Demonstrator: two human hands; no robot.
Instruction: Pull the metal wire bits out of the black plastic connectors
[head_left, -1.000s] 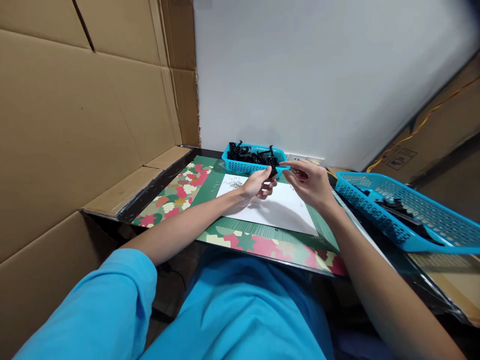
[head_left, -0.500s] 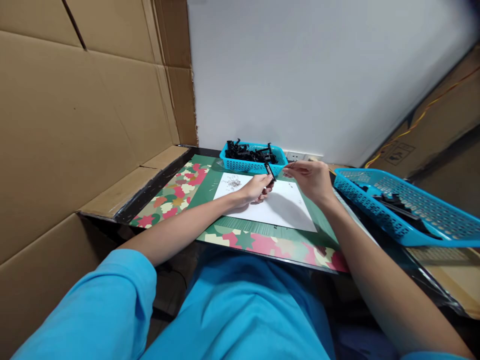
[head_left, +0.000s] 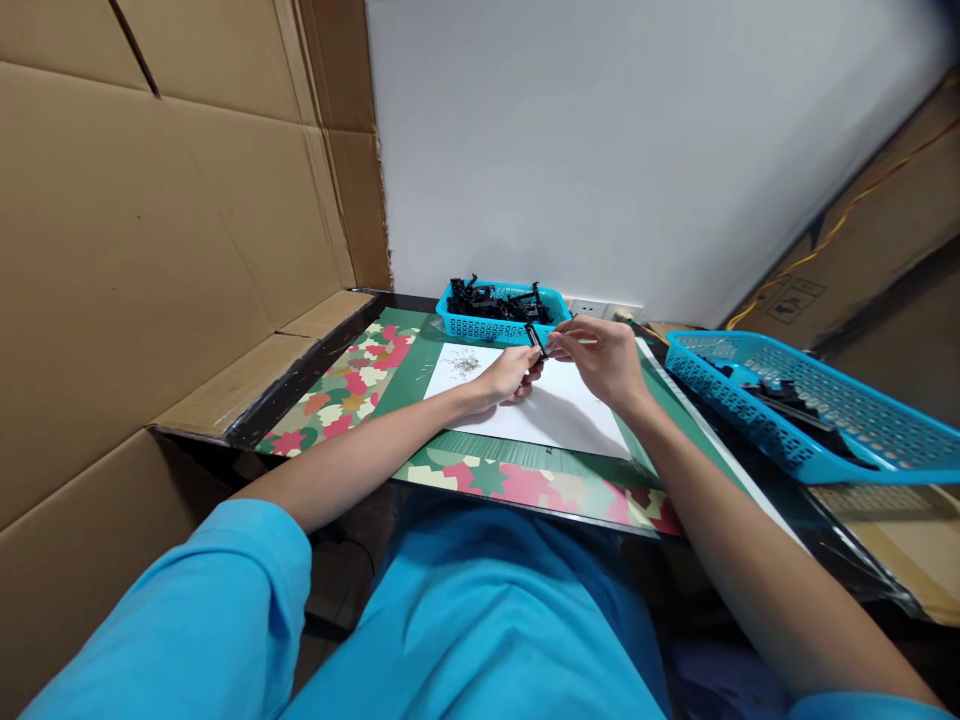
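Note:
My left hand is closed around a small, narrow black plastic part, which sticks up beyond the fingers over the white sheet. Close beside the part's right side is my right hand, its fingertips pinched together. Whatever those fingertips hold is too small to make out. A scatter of tiny metallic-looking pieces lies on the sheet's upper left.
Behind the sheet stands a blue basket heaped with black plastic parts. Another blue basket at the right holds more black parts. A patterned green mat covers the table, with cardboard walling the left.
My right hand has moved left and in toward the black part, closing the gap to my left hand. My left hand keeps its hold on the part. The view has shifted slightly.

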